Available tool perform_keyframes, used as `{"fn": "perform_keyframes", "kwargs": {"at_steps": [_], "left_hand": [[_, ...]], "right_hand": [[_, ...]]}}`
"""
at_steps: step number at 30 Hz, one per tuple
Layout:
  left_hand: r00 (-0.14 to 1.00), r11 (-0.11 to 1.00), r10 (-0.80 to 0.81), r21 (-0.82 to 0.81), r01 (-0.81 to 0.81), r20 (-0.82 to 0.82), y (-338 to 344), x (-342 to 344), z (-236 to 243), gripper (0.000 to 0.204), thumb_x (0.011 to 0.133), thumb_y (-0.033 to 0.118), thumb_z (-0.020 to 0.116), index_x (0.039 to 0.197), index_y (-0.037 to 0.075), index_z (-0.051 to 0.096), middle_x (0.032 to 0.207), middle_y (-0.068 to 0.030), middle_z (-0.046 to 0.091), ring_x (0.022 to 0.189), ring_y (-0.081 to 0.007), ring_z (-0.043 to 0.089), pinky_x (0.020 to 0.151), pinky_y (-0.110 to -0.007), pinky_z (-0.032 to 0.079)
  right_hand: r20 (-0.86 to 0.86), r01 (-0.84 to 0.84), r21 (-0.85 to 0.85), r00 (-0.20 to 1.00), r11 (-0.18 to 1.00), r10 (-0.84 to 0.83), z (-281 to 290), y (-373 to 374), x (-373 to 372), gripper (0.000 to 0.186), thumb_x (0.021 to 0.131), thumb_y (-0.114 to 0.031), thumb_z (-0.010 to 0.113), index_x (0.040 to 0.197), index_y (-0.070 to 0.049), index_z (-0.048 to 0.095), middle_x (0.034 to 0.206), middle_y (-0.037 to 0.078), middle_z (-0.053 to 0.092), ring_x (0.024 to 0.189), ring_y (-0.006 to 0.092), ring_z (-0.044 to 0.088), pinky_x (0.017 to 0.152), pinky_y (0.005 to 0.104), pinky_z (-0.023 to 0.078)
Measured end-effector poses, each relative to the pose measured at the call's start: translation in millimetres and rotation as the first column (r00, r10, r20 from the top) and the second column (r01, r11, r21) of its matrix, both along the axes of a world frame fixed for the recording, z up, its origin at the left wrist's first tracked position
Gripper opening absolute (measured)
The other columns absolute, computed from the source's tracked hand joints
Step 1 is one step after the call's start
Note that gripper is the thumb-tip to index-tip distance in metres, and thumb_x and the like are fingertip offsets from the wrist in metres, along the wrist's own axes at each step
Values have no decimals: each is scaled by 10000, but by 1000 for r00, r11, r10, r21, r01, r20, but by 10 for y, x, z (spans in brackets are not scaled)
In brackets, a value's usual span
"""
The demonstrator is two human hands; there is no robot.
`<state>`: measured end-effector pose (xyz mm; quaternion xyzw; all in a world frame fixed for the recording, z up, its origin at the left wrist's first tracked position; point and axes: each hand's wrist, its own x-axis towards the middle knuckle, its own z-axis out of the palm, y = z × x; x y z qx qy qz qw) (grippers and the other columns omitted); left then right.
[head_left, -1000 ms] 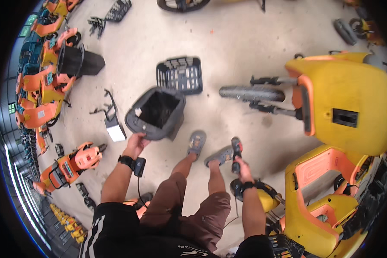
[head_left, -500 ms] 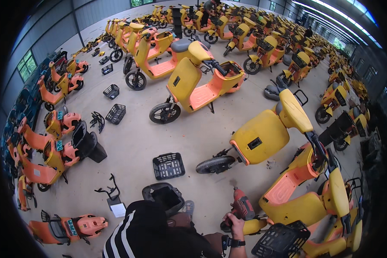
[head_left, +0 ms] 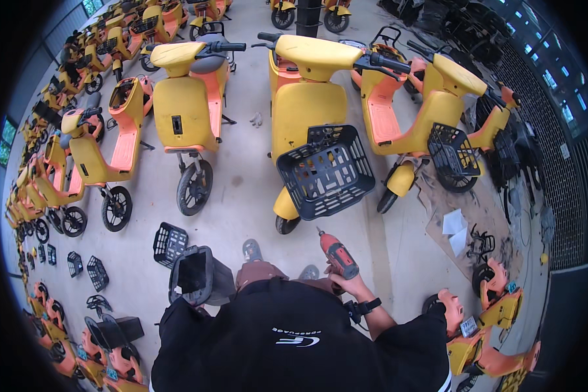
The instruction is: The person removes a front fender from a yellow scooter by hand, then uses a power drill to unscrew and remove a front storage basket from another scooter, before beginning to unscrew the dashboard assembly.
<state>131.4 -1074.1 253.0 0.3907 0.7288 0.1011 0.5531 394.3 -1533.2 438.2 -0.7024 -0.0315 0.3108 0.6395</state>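
Note:
My right hand (head_left: pixel 347 282) is closed around the grip of a red-and-black cordless impact driver (head_left: pixel 337 255). Its narrow tip points ahead and slightly left, toward the floor. On the left, a deep black bin (head_left: pixel 223 276) hangs beside my left sleeve, its open mouth tilted up. It stays with that arm, so my left hand appears to carry it, but the fingers are hidden behind it. Straight ahead stands a yellow scooter (head_left: pixel 310 108) with a black wire-style basket (head_left: pixel 326 173) at its front, beyond the driver's tip.
Another yellow-orange scooter (head_left: pixel 186 114) stands left of the middle one, and one more (head_left: pixel 431 98) to the right. A black basket (head_left: pixel 170 243) lies on the floor beyond the bin. White papers (head_left: pixel 455 228) lie on brown sheeting at right. More scooters line both sides; a dark post (head_left: pixel 307 18) rises behind.
My view has swung to the right, bringing the scooter with the basket from the lower right to straight ahead. The impact driver and the bin have come round with me.

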Motion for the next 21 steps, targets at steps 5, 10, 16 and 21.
{"fn": "perform_keyframes", "kwargs": {"at_steps": [5,10,16,21], "left_hand": [[998,997,58,-45,-58,14,-238,59,76,185,717,99,622,823,-51,595,729,-155,622,612,-306,642,560,-379,533],[991,983,136,-128,-134,10,-416,98,-117,192,727,96,613,839,-59,590,750,-162,624,615,-316,644,565,-384,539],[970,932,243,-280,-230,16,-635,401,-708,202,740,92,602,859,-70,585,776,-172,626,618,-327,645,571,-389,545],[912,872,391,-366,-325,121,-1128,390,-1188,213,800,32,554,953,-115,539,814,-204,619,688,-321,658,634,-407,584]], "right_hand": [[-11,196,-154,980,969,-200,-144,-566,-55,194,711,-21,632,903,0,646,701,27,622,623,99,582,583,266,474],[-116,122,-485,972,866,-202,-340,-911,96,260,672,-74,652,917,5,618,788,59,643,748,150,617,676,295,488],[-270,-107,-808,941,580,-204,-414,-1546,76,349,654,-204,687,916,26,672,776,118,670,714,215,643,647,329,491],[-524,-513,-847,849,139,-61,268,-1552,401,494,652,-355,698,900,70,668,843,175,677,754,243,663,639,322,503]]}}
